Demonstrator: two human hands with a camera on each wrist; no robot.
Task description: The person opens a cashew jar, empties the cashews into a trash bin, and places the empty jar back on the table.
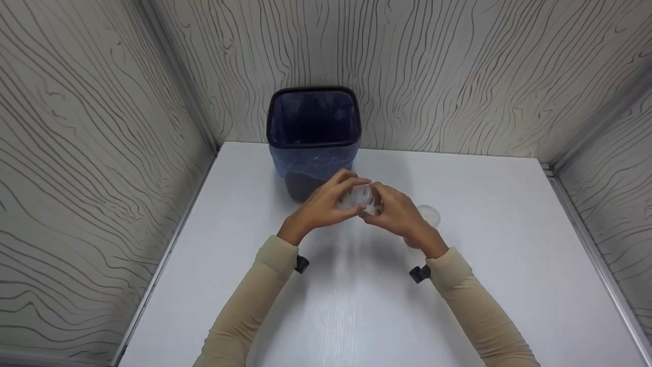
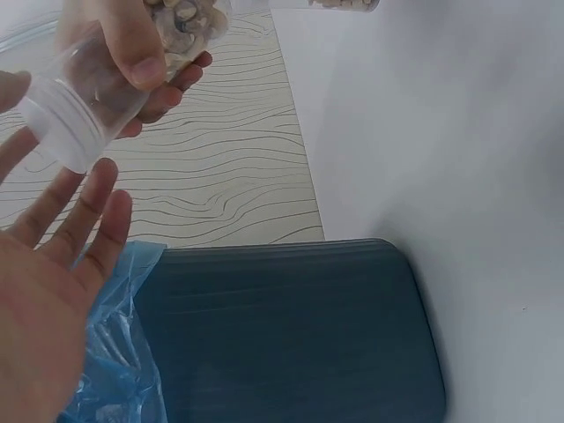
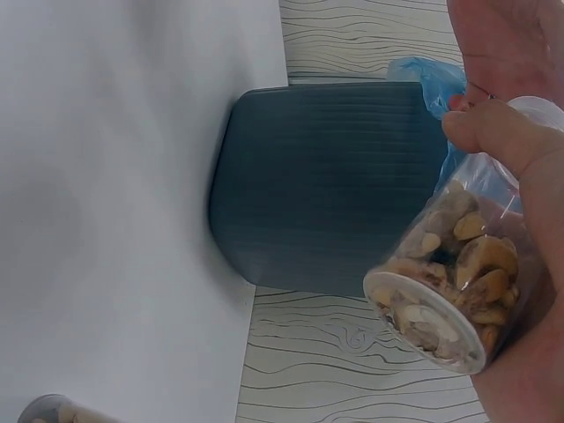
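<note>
Both hands meet on a clear plastic jar (image 3: 467,273) held tilted in front of the bin. Tan and brown chunky pieces fill the jar toward its base, which faces the table in the right wrist view. My right hand (image 1: 400,211) grips the jar's body, its thumb (image 3: 493,132) across the upper part. At the jar's translucent ridged end (image 2: 66,123), the thumb and fingers of my left hand (image 1: 323,204) are spread around it. Behind my right wrist, a second clear jar (image 1: 429,215) stands on the table, partly hidden.
A dark bin (image 1: 300,186) with a blue liner (image 1: 321,159) over its rim stands at the back of the white table (image 1: 509,244), just beyond my left hand. Wood-grain patterned panels (image 1: 433,71) enclose the table's back and sides.
</note>
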